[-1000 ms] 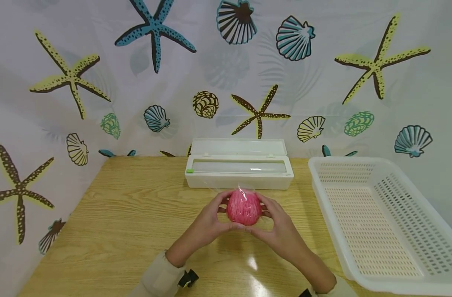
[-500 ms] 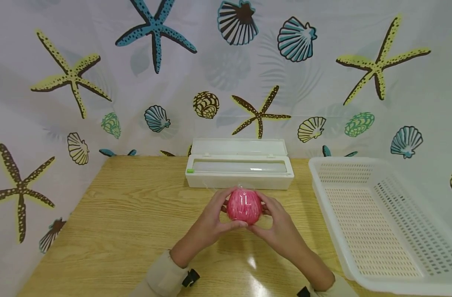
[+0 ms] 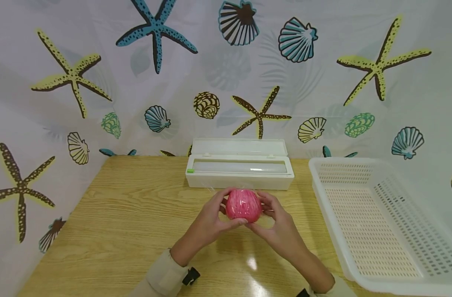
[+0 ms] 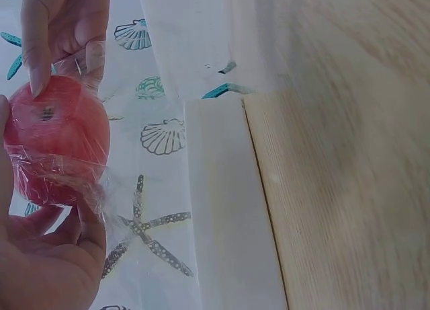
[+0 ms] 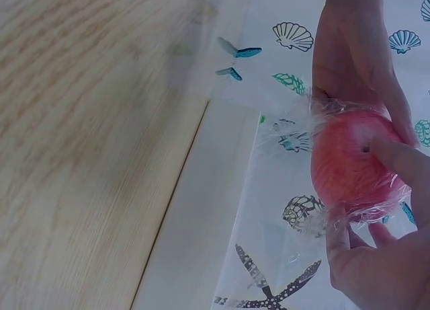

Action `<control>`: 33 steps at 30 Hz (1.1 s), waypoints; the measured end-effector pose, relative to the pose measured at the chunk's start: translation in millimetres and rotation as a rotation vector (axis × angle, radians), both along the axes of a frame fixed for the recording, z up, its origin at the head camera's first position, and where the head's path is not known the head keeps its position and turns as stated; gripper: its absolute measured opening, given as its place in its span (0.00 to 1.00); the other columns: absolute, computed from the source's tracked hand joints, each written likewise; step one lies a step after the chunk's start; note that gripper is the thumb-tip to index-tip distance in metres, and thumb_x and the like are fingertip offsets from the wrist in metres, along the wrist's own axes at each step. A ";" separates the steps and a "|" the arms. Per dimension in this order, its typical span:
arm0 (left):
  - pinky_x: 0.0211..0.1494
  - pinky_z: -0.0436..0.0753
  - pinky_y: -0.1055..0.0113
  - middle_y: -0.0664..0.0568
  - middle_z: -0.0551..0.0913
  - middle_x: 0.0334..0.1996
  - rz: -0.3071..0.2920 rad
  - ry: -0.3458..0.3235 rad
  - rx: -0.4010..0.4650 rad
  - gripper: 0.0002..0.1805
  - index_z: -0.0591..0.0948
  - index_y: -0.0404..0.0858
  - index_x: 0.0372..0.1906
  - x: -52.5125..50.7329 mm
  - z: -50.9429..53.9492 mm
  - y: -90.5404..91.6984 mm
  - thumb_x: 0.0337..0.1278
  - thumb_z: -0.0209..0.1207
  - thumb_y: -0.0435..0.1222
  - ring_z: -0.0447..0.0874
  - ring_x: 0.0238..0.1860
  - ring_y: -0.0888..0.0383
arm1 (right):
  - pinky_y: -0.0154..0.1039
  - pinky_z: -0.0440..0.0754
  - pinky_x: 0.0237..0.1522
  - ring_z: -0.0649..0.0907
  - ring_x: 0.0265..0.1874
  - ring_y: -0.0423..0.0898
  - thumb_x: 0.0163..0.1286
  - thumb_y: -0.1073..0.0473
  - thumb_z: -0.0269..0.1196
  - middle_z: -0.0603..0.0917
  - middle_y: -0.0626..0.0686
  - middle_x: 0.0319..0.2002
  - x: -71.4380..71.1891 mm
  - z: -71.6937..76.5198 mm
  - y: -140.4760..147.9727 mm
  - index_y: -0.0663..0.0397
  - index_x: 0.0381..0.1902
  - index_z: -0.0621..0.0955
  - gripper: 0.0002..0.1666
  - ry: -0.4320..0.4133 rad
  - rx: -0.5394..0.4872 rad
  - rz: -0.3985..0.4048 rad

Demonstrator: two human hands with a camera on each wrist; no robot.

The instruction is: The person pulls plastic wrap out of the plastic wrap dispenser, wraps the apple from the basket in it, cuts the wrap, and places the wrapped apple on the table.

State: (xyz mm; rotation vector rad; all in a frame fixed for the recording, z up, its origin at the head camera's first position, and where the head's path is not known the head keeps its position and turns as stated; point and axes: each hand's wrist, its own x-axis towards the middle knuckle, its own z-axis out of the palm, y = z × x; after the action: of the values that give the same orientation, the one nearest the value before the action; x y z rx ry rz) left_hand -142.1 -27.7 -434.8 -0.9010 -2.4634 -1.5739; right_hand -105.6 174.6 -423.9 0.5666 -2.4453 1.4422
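A red apple point(image 3: 243, 205) covered in clear plastic wrap point(image 4: 57, 165) is held above the table between both hands. My left hand point(image 3: 210, 218) grips its left side, with the thumb along the near lower edge and the fingers curled behind. On the opposite side my right hand point(image 3: 281, 225) grips it in the same way, the thumb tips close together. In the right wrist view the wrap bunches in loose folds around the apple point(image 5: 353, 162), and a dark pit shows near a thumb tip.
Behind the hands stands a white cling wrap dispenser point(image 3: 240, 181) with its lid raised and a roll inside. A white slotted plastic basket point(image 3: 370, 231) sits at the right of the wooden table point(image 3: 136, 214). A shell-print cloth point(image 3: 173, 90) hangs behind.
The apple has tilted slightly within the hands, and the film that stuck up above it now lies flatter. Both hands keep nearly the same place.
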 end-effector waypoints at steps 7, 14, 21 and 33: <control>0.39 0.81 0.67 0.58 0.74 0.50 0.025 -0.057 0.018 0.41 0.65 0.46 0.64 2.0 -0.3 0.4 0.45 0.66 0.55 0.75 0.41 0.60 | 0.36 0.77 0.51 0.77 0.49 0.40 0.52 0.53 0.72 0.74 0.44 0.55 3.4 0.2 -0.3 0.47 0.61 0.68 0.40 -0.031 -0.032 0.007; 0.39 0.82 0.60 0.56 0.75 0.46 0.045 -0.113 0.027 0.41 0.66 0.45 0.64 5.4 0.2 0.5 0.45 0.66 0.55 0.77 0.37 0.59 | 0.37 0.78 0.49 0.77 0.47 0.38 0.52 0.48 0.71 0.75 0.42 0.55 5.4 -0.5 0.2 0.44 0.62 0.68 0.40 -0.045 -0.014 -0.009; 0.44 0.80 0.64 0.57 0.71 0.55 -0.027 -0.073 -0.007 0.44 0.62 0.45 0.65 8.4 0.7 -0.8 0.43 0.67 0.55 0.73 0.48 0.60 | 0.37 0.79 0.47 0.78 0.45 0.38 0.51 0.49 0.72 0.77 0.43 0.53 7.4 -1.6 1.4 0.45 0.61 0.70 0.39 -0.030 -0.021 -0.018; 0.39 0.81 0.69 0.57 0.74 0.50 -0.012 -0.035 -0.011 0.43 0.65 0.46 0.63 9.7 -1.7 -2.2 0.41 0.68 0.56 0.76 0.41 0.61 | 0.37 0.79 0.48 0.78 0.45 0.38 0.52 0.50 0.72 0.76 0.43 0.54 10.1 -0.3 2.9 0.41 0.62 0.70 0.39 -0.052 -0.016 0.005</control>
State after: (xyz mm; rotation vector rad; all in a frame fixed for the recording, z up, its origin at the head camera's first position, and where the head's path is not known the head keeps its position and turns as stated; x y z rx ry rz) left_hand -132.4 -29.9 -436.5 -0.8995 -2.4969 -1.5955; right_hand -95.6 177.5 -424.2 0.5388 -2.4708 1.4953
